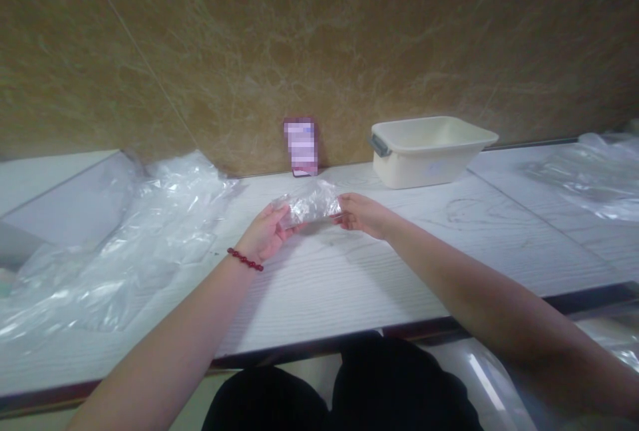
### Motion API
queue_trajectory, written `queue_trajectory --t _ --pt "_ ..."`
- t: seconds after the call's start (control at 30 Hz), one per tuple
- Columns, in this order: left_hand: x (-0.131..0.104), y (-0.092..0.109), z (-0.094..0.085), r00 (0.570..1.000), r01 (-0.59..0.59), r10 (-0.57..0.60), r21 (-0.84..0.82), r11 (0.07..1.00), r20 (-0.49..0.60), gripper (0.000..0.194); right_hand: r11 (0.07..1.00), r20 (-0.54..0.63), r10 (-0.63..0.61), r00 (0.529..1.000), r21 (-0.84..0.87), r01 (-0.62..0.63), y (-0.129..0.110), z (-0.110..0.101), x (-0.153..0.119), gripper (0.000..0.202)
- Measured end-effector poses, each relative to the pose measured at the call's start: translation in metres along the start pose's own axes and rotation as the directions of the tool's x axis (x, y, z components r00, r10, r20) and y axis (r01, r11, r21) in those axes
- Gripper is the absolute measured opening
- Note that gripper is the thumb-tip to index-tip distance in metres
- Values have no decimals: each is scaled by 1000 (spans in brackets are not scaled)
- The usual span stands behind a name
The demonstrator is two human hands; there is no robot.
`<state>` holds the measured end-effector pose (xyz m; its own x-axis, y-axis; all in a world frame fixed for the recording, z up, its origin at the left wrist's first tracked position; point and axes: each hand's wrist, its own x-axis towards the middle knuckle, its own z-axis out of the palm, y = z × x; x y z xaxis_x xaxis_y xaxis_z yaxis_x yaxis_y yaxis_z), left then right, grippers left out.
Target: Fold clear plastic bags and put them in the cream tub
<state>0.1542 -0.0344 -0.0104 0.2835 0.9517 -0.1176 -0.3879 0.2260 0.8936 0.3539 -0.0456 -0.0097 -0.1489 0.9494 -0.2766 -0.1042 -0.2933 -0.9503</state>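
A small crinkled clear plastic packet [312, 205] is held just above the white wood-grain table [319, 285]. My left hand [267, 231], with a red bead bracelet at the wrist, grips its left end between thumb and fingers. At the right end, the fingers of my right hand [362, 215] are closed on the packet's edge. What lies inside the packet is too shiny and blurred to make out.
Beyond the packet a phone [302, 146] leans on the marbled wall [299, 38]. A cream bin [424, 168] stands behind my right hand. Clear plastic bags [144, 245] spread at the left beside a white box [74, 198]; more plastic [594, 171] lies at the far right.
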Motion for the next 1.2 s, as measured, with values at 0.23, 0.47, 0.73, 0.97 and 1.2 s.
queue_trajectory --t 0.23,0.47,0.73,0.97,1.2 --pt "5 -9 -3 995 -67 74 98 993 -67 40 992 1 -100 995 -75 100 -1 4 -5 29" --pt "6 -16 -8 951 -247 300 398 884 -77 72 965 -37 -201 979 -178 191 5 -2 1 34" --pt "5 -14 -11 941 -301 332 622 722 70 32 938 -43 -263 964 -247 245 6 -3 3 37" --pt "1 -8 -7 966 -247 241 610 753 95 43 940 -76 -237 969 -270 209 4 -2 2 37" --pt "-1 -6 -5 974 -227 193 586 778 121 52 931 -92 -263 960 -284 228 3 -3 2 33"
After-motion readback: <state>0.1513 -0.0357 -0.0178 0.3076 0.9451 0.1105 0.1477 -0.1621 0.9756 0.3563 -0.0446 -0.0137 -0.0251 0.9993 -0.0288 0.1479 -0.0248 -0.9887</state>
